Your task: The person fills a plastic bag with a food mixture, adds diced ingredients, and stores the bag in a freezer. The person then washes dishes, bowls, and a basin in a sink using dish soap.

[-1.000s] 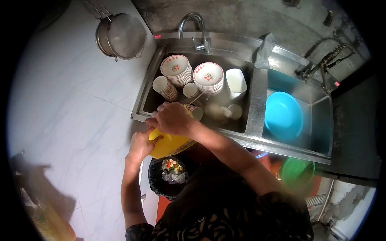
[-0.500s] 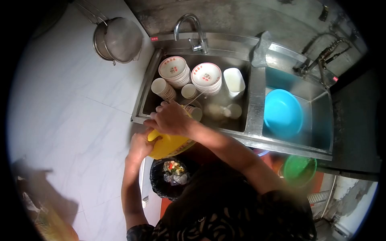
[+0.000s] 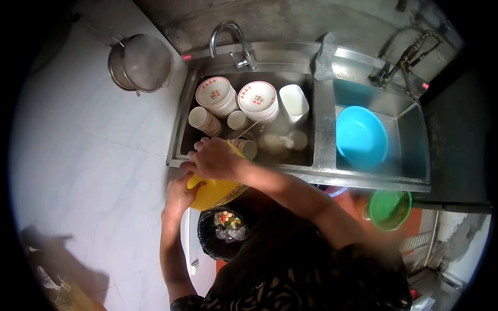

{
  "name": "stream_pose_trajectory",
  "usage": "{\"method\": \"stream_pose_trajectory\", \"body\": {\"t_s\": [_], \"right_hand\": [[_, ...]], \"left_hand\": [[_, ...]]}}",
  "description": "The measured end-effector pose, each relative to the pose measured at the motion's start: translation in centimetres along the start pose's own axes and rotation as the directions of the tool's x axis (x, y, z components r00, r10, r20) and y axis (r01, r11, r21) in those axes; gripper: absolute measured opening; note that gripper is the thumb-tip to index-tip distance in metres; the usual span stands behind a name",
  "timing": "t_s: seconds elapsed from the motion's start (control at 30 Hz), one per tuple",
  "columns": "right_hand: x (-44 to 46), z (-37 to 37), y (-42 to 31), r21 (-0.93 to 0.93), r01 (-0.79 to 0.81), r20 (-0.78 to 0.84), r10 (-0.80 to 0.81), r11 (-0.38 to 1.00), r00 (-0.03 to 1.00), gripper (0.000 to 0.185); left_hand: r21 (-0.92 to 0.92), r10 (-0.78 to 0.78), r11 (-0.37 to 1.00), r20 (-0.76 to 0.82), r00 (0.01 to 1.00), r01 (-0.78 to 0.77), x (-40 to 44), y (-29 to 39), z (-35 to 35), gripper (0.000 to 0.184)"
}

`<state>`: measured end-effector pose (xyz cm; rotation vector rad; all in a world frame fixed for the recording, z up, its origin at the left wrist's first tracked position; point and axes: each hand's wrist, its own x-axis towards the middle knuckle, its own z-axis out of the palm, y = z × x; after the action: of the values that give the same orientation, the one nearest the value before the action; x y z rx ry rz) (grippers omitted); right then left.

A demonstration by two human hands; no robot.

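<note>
My left hand (image 3: pixel 180 193) has its fingers wrapped on the near-left part of a bright yellow item (image 3: pixel 215 193), which looks like a cloth or soft sheet. Its exact kind is unclear. Closed over the upper edge of the same item is my right hand (image 3: pixel 215 159), just beyond the left one and close to the sink's front rim (image 3: pixel 249 167). A patterned edge shows under the yellow item. Beyond my right hand, a thin stick (image 3: pixel 250 127) slants over cups (image 3: pixel 245 147) in the left basin.
Stacked bowls (image 3: pixel 258 98), cups (image 3: pixel 204 120) and white rectangular containers (image 3: pixel 294 102) stand in the left basin under a faucet (image 3: pixel 228 39). A blue basin (image 3: pixel 361 136) sits in the right one. Below are a black-lined bin (image 3: pixel 207 236) and green basket (image 3: pixel 390 210). Strainers (image 3: pixel 140 63) lie at left.
The camera view has shifted and tilted slightly, so the sink and strainers appear moved. Both hands keep nearly the same hold on the yellow item.
</note>
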<state>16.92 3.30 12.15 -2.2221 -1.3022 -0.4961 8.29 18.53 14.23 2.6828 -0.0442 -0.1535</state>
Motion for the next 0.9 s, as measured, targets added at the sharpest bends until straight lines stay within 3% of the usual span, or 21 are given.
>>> {"method": "stream_pose_trajectory", "body": {"t_s": [0.07, 0.2, 0.27, 0.37, 0.5, 0.6, 0.67, 0.7, 0.77, 0.9], "right_hand": [[0.4, -1.1, -0.4, 0.189, -0.198, 0.077, 0.187, 0.962, 0.979, 0.050], [1.6, -2.4, -0.7, 0.322, -0.340, 0.141, 0.311, 0.883, 0.940, 0.041], [1.2, -1.6, -0.6, 0.154, -0.166, 0.101, 0.151, 0.974, 0.983, 0.044], [0.6, -0.3, -0.1, 0.094, -0.065, 0.051, 0.060, 0.993, 0.997, 0.047], [0.6, -0.6, -0.3, 0.054, -0.207, 0.084, 0.202, 0.977, 0.976, 0.049], [1.5, -2.1, -0.6, 0.149, -0.281, 0.172, 0.255, 0.948, 0.951, 0.052], [2.2, -3.1, -0.8, 0.323, -0.357, 0.188, 0.310, 0.877, 0.932, 0.059], [2.3, -3.0, -0.8, 0.319, -0.366, 0.181, 0.323, 0.874, 0.929, 0.059], [2.2, -2.3, -0.9, 0.089, -0.268, 0.318, 0.228, 0.959, 0.920, 0.061], [1.0, -0.6, -0.4, 0.104, -0.235, 0.185, 0.214, 0.966, 0.959, 0.061]], "left_hand": [[0.016, 0.010, 1.000, 0.006, 1.000, -0.010, 0.1, 0.1, 0.1, 0.028], [0.015, 0.035, 0.999, -0.033, 0.999, -0.034, 0.1, -0.1, 0.3, 0.031], [-0.031, 0.046, 0.998, -0.028, 0.999, -0.047, 0.0, -0.5, 0.3, 0.031], [-0.052, 0.079, 0.995, -0.027, 0.996, -0.081, 0.1, -0.7, 0.3, 0.034], [-0.051, 0.100, 0.994, -0.010, 0.995, -0.101, 0.4, 0.1, -0.1, 0.036], [-0.018, 0.106, 0.994, -0.012, 0.994, -0.107, 0.4, 0.5, -0.2, 0.036], [0.011, 0.128, 0.992, -0.014, 0.992, -0.127, 0.5, 0.4, -0.2, 0.036], [-0.007, 0.131, 0.991, -0.025, 0.991, -0.132, 0.4, 0.2, -0.1, 0.036], [-0.005, 0.113, 0.994, -0.017, 0.993, -0.113, 0.4, -0.1, 0.0, 0.033], [-0.042, 0.150, 0.988, 0.012, 0.989, -0.150, 0.3, 0.2, -0.2, 0.033]]}}
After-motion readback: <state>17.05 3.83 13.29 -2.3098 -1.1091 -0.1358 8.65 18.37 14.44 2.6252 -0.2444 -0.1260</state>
